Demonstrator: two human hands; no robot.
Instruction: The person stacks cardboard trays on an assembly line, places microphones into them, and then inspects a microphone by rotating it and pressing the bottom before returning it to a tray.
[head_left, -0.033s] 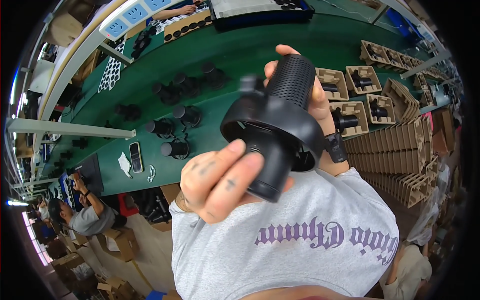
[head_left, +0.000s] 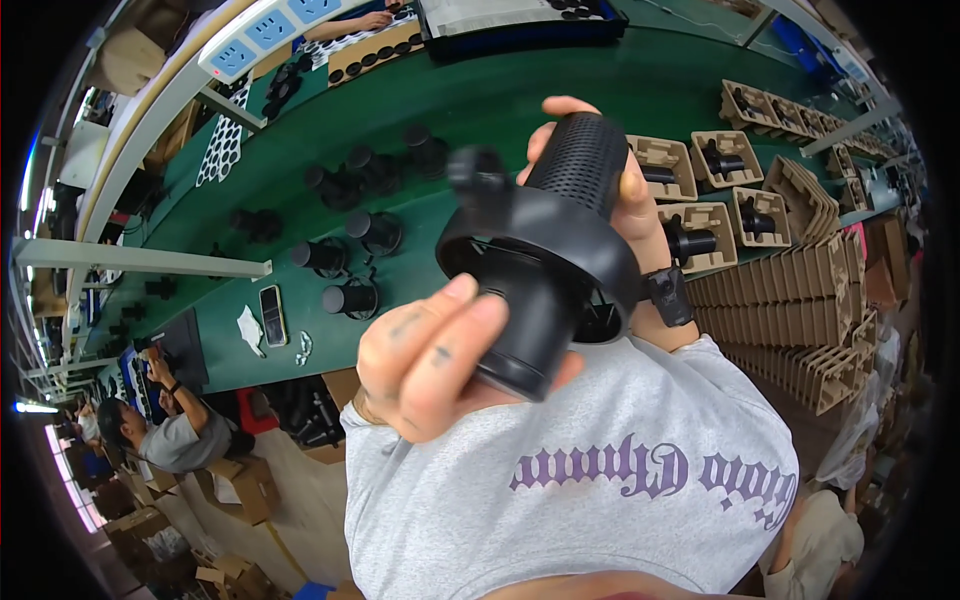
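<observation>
Green bench (head_left: 420, 290) runs across the view, a long work line with cardboard trays (head_left: 800, 330) stacked at your right. You hold a black plastic part (head_left: 545, 270) up close to the camera, above your grey shirt (head_left: 600, 480).

Left hand (head_left: 430, 365): fingers curled shut around the smooth lower tube of the part, thumb hidden behind it. Right hand (head_left: 625, 190): closed around the perforated upper cylinder, fingertips showing at its top and side; a black band (head_left: 668, 293) sits on that wrist.

Handling, judged: the part looks rigid and light, moulded plastic, with a wide collar between the two tubes. The smooth tube may slip; the perforated cylinder gives better purchase. The collar rim looks the thinnest section, so hold by the tubes rather than the rim.

Outward: similar black parts (head_left: 350, 250) stand on the bench, well apart from your hands. A phone (head_left: 272, 315) lies near the bench's near edge. Other trays (head_left: 700, 215) hold single parts. A co-worker (head_left: 170, 430) sits lower left.
</observation>
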